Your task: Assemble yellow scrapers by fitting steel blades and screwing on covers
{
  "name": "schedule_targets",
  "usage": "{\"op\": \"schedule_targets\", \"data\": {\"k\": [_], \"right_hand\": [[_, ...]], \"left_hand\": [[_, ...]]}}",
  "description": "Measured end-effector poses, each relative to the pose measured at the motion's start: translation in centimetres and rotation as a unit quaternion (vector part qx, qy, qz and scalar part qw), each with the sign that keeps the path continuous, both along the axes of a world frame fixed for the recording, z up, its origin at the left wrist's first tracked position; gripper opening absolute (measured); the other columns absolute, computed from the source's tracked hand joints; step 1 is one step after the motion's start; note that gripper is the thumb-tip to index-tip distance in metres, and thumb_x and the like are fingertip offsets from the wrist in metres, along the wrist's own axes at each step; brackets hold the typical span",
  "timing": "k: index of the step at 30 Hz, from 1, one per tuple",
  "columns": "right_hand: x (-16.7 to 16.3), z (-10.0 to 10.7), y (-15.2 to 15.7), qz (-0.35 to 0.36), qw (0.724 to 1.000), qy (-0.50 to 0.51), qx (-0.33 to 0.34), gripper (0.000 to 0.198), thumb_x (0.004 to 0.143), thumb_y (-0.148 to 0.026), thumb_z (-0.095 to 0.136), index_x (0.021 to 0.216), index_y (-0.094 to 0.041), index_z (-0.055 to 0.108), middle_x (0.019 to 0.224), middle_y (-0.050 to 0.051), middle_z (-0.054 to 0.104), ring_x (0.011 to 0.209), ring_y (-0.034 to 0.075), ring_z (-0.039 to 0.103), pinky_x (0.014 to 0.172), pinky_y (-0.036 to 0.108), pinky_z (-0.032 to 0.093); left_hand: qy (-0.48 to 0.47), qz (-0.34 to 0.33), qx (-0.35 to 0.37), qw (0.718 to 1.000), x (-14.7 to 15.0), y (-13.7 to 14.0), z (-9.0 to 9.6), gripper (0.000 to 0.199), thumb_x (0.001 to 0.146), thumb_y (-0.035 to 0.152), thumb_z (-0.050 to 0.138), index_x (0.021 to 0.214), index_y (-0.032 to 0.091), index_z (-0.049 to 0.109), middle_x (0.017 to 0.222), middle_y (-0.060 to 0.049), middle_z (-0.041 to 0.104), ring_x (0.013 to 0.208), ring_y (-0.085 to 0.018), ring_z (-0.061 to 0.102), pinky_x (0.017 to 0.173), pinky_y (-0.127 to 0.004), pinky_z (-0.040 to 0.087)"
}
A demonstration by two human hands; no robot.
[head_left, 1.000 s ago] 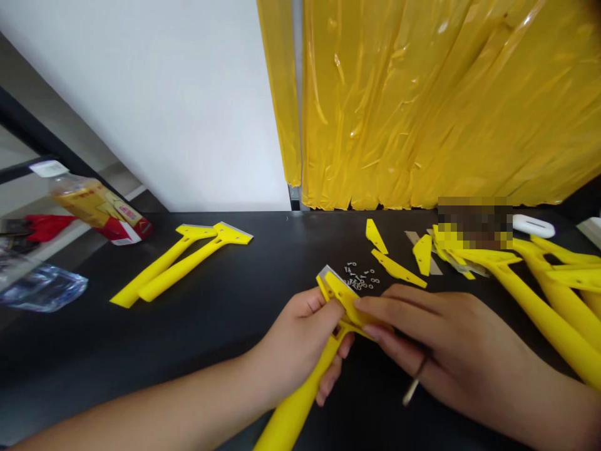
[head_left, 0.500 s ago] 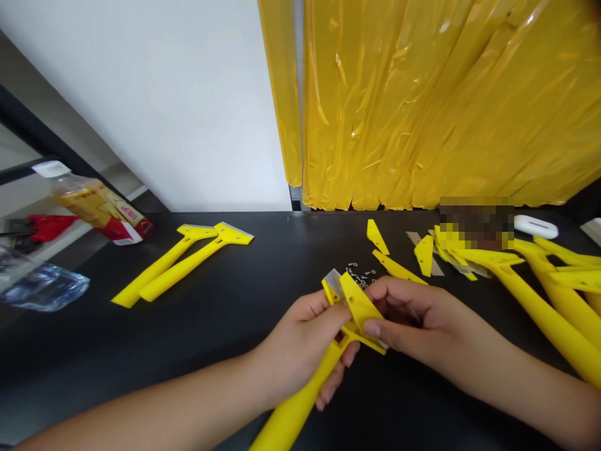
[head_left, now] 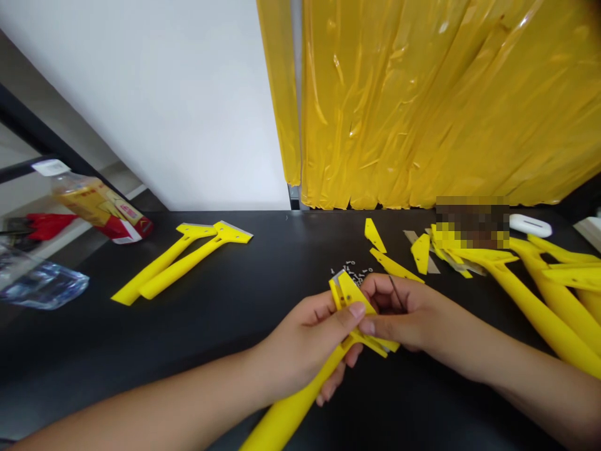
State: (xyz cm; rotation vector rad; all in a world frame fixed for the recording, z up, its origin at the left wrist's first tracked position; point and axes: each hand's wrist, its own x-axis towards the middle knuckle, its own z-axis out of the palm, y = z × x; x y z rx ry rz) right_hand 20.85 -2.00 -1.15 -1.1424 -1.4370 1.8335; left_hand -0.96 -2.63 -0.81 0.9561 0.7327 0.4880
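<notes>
My left hand (head_left: 312, 341) is closed around the head end of a yellow scraper (head_left: 293, 404), whose long handle runs down toward the bottom edge. Its thumb presses on a yellow cover plate (head_left: 351, 292) with small holes, which lies over the scraper head. A metal blade edge shows between plate and head at the upper left. My right hand (head_left: 399, 310) pinches the same plate by its right side, thumb in front; the other fingers curl behind, partly hidden. Just beyond the fingers are several small screws and nuts (head_left: 361, 275) on the black table (head_left: 197, 351).
Two scrapers with blades (head_left: 195, 257) lie at left, near a tilted drink bottle (head_left: 101, 207) and a clear plastic bag (head_left: 42, 282). Loose cover plates (head_left: 397, 266) and a pile of scraper handles (head_left: 539, 300) are at right, with a white case (head_left: 530, 225) behind. Yellow plastic sheeting (head_left: 422, 106) hangs behind.
The cover plate has come down closer over the scraper head and blade. My left thumb has moved from beneath the plate onto its face.
</notes>
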Motion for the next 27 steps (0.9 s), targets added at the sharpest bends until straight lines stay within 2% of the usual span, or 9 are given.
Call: {"op": "schedule_targets", "data": {"k": [4, 8, 11, 14, 20, 27], "right_hand": [[0.2, 0.8, 0.0, -0.016, 1.000, -0.013, 0.012, 0.043, 0.084, -0.054, 0.092, 0.090, -0.021, 0.064, 0.077, -0.005, 0.058, 0.070, 0.010, 0.048, 0.066, 0.025, 0.040], [0.4, 1.8, 0.1, -0.039, 0.998, -0.049, 0.031, 0.046, 0.082, -0.058, 0.091, 0.084, -0.021, 0.065, 0.071, -0.007, 0.052, 0.061, 0.008, 0.035, 0.053, 0.024, 0.027], [0.4, 1.8, 0.1, -0.051, 0.998, -0.035, -0.030, 0.052, 0.079, -0.063, 0.092, 0.081, -0.022, 0.059, 0.062, -0.010, 0.044, 0.052, 0.007, 0.025, 0.046, 0.024, 0.017], [0.4, 1.2, 0.1, -0.062, 0.996, -0.021, -0.067, 0.057, 0.076, -0.063, 0.094, 0.080, -0.024, 0.052, 0.059, -0.012, 0.040, 0.048, 0.005, 0.018, 0.044, 0.023, 0.014], [0.3, 0.7, 0.2, -0.056, 0.996, -0.071, 0.027, 0.057, 0.080, -0.072, 0.086, 0.080, -0.022, 0.059, 0.062, -0.008, 0.044, 0.053, 0.007, 0.028, 0.046, 0.023, 0.019], [0.2, 0.9, 0.3, -0.055, 0.989, -0.098, 0.094, 0.058, 0.087, -0.078, 0.076, 0.079, -0.021, 0.067, 0.066, -0.004, 0.051, 0.060, 0.010, 0.038, 0.053, 0.026, 0.029]], "left_hand": [[0.012, 0.015, -0.011, 1.000, 0.1, -0.1, 0.2, 0.032, 0.112, 0.052, 0.053, 0.100, 0.022, 0.057, 0.067, 0.007, 0.061, 0.034, -0.006, 0.051, 0.031, -0.013, 0.043], [0.013, 0.032, -0.013, 0.999, 0.1, -0.1, 0.0, 0.032, 0.112, 0.049, 0.052, 0.096, 0.022, 0.057, 0.066, 0.006, 0.061, 0.034, -0.006, 0.050, 0.031, -0.014, 0.043], [0.010, 0.036, -0.007, 0.999, 0.1, 0.0, -0.2, 0.033, 0.112, 0.050, 0.054, 0.096, 0.021, 0.057, 0.067, 0.006, 0.062, 0.034, -0.006, 0.051, 0.031, -0.014, 0.043], [0.006, 0.032, -0.002, 0.999, 0.1, 0.0, -0.4, 0.036, 0.110, 0.053, 0.057, 0.096, 0.021, 0.058, 0.067, 0.006, 0.061, 0.035, -0.006, 0.051, 0.031, -0.013, 0.042], [0.001, 0.032, 0.015, 0.999, 0.1, 0.0, -0.6, 0.035, 0.101, 0.051, 0.074, 0.097, 0.022, 0.055, 0.068, 0.009, 0.060, 0.034, -0.005, 0.051, 0.031, -0.012, 0.042], [0.003, 0.034, 0.015, 0.999, 0.1, 0.0, -0.6, 0.034, 0.103, 0.051, 0.070, 0.095, 0.021, 0.055, 0.068, 0.008, 0.059, 0.035, -0.005, 0.051, 0.031, -0.012, 0.043]]}}
